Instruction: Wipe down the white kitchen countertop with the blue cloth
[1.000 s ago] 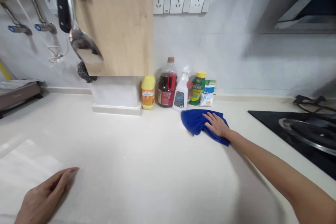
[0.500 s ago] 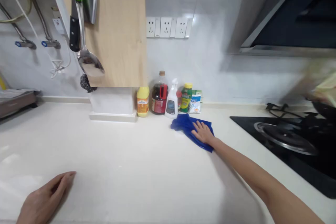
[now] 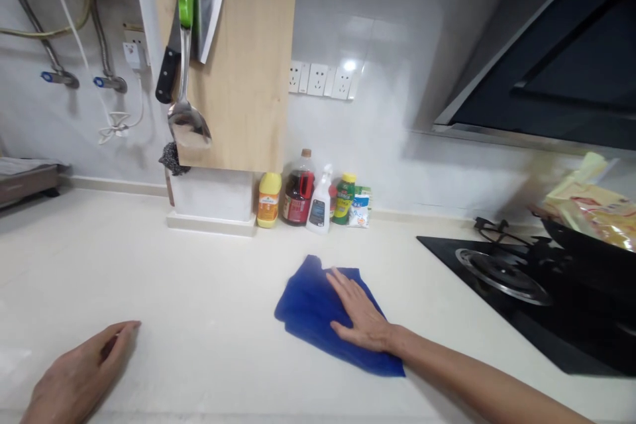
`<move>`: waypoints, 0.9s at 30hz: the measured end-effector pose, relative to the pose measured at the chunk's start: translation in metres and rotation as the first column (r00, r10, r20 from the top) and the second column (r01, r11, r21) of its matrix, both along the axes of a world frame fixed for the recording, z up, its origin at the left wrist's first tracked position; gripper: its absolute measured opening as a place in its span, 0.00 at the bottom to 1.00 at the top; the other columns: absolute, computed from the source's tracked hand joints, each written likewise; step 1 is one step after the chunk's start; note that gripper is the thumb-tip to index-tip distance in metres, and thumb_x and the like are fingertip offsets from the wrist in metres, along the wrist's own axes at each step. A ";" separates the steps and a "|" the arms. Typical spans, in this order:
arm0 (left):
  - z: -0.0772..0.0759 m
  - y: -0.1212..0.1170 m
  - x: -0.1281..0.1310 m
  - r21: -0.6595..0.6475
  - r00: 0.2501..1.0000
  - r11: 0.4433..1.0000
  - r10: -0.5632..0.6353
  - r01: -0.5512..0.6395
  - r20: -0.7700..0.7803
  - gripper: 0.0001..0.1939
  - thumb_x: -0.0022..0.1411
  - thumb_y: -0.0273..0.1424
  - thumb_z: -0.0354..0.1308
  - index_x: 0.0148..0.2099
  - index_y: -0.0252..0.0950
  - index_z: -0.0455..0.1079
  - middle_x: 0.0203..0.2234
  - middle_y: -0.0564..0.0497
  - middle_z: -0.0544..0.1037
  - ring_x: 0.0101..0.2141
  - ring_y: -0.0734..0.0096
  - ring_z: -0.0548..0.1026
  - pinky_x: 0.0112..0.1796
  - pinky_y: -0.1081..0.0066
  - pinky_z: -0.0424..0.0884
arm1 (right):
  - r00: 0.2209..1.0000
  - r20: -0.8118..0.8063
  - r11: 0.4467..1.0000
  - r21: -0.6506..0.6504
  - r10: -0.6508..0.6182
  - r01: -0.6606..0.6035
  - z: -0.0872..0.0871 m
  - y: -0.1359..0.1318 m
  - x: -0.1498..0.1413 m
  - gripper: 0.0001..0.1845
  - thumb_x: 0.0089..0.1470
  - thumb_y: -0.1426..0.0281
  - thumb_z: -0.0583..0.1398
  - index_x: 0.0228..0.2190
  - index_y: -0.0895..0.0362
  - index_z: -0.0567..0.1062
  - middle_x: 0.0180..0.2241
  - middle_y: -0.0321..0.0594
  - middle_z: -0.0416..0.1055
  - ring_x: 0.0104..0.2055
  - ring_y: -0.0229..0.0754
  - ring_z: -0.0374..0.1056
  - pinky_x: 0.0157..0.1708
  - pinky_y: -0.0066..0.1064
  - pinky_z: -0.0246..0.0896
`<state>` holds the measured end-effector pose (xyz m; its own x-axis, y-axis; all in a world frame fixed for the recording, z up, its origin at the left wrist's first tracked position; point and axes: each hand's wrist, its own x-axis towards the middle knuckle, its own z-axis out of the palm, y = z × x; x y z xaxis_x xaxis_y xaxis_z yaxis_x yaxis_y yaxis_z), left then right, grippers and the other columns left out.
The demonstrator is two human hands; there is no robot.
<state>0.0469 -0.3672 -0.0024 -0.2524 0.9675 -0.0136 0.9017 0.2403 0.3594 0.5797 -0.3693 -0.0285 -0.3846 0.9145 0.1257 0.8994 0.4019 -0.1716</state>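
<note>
My right hand (image 3: 360, 318) lies flat on a crumpled blue cleaning cloth (image 3: 311, 308), fingers spread, pressing on it without gripping it. The cloth sits on the cream stone countertop (image 3: 199, 278), mid-counter and apart from the bottles. My left hand (image 3: 79, 371) rests on the counter at the lower left, fingers loosely relaxed, with nothing in it and nothing near it.
Behind the cloth stand a yellow bottle (image 3: 269, 200), a dark sauce bottle (image 3: 298, 191), a white spray bottle (image 3: 319, 205) and a green-capped bottle (image 3: 344, 199). A black gas hob (image 3: 497, 278) lies right, under a range hood (image 3: 536, 66). A wooden cutting board (image 3: 248, 73) hangs behind.
My right hand has drawn the cloth toward me and left, away from the bottles, and the cloth lies wider. My view has shifted, bringing a packet and pan into sight at right. My left hand stays put.
</note>
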 end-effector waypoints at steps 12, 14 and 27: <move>0.023 -0.029 0.035 0.147 0.991 0.989 -0.011 -0.009 0.132 0.21 0.69 0.43 0.44 0.46 0.46 0.78 0.39 0.51 0.83 0.41 0.62 0.80 0.39 0.71 0.68 | 0.919 0.054 0.920 -0.045 0.392 -0.390 0.019 0.076 -0.162 0.39 0.60 0.62 0.56 0.69 0.54 0.55 0.74 0.47 0.30 0.74 0.62 0.29 0.70 0.61 0.29; 0.022 -0.032 0.036 0.170 0.989 0.986 -0.028 0.003 0.148 0.21 0.69 0.42 0.44 0.45 0.45 0.78 0.39 0.51 0.83 0.40 0.63 0.80 0.38 0.71 0.67 | 0.889 0.054 0.891 -0.039 0.454 -0.453 0.019 0.091 -0.196 0.38 0.61 0.62 0.56 0.69 0.53 0.55 0.74 0.47 0.31 0.74 0.63 0.30 0.70 0.60 0.29; 0.008 -0.037 0.031 0.198 0.964 0.980 -0.066 0.015 0.256 0.18 0.69 0.39 0.46 0.47 0.46 0.78 0.34 0.54 0.82 0.33 0.68 0.78 0.34 0.72 0.67 | 0.851 0.040 0.852 -0.046 0.523 -0.522 0.031 0.216 -0.385 0.36 0.66 0.53 0.52 0.69 0.53 0.54 0.74 0.46 0.37 0.73 0.66 0.34 0.70 0.57 0.32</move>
